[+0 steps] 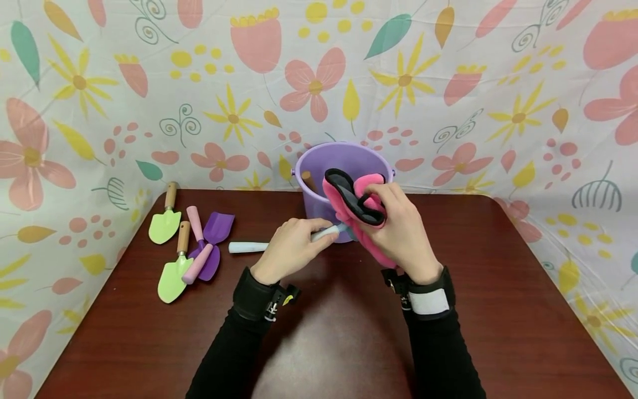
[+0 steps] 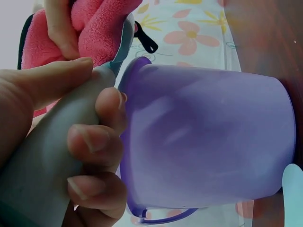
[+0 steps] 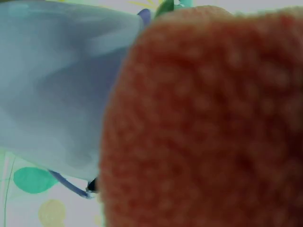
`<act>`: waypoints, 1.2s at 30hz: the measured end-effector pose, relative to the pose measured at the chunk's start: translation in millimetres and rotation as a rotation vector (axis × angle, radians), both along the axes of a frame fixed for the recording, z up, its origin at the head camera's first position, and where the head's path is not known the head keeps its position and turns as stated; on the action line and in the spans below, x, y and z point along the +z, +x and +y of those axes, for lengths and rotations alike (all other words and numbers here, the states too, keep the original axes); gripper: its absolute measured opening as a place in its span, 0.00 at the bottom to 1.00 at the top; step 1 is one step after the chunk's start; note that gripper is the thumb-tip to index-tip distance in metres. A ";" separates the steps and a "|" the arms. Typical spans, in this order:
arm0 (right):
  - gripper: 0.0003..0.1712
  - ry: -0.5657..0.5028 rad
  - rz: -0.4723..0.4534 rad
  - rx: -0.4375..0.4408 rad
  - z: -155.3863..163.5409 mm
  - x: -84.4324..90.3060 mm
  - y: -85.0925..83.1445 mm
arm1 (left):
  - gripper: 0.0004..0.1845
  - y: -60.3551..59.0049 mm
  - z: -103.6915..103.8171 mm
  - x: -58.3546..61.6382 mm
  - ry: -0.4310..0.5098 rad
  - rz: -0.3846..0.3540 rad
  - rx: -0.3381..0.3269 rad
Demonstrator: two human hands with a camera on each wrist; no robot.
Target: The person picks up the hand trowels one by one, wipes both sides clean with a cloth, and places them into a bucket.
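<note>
**Wiping in progress, four tools waiting**

Pale-handled tool (image 1: 326,233) in front of purple bucket (image 1: 344,166): left hand (image 1: 289,246) curled round handle, right hand (image 1: 399,227) clutching pink cloth (image 1: 356,208) over its head. Four trowels (image 1: 186,249) lie left, untouched; one handle shows in bucket.

Bucket (image 1: 349,166) at back middle of table (image 1: 498,310), trowels (image 1: 171,244) at left.
Hands before bucket: left hand (image 1: 291,246) on tool handle (image 1: 249,247), right hand (image 1: 399,227) with cloth (image 1: 356,202) at bucket front.
</note>
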State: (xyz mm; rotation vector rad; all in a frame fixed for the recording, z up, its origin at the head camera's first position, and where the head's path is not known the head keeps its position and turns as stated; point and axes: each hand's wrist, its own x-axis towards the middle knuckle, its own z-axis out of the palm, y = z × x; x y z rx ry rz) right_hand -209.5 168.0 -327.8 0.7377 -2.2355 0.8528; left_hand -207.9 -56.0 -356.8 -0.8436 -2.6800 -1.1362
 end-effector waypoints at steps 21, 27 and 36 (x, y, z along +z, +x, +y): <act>0.22 -0.279 -0.010 -0.331 45.0 2.9 -8.3 | 0.10 -0.8 -4.1 0.5 0.098 -0.015 -0.023; 0.24 -0.564 -0.157 -0.384 60.0 4.5 -9.4 | 0.10 -0.7 -6.3 4.4 0.187 -0.016 -0.054; 0.24 -1.123 -0.419 0.024 56.1 2.6 -15.3 | 0.10 2.2 -11.0 7.8 0.315 -0.085 -0.096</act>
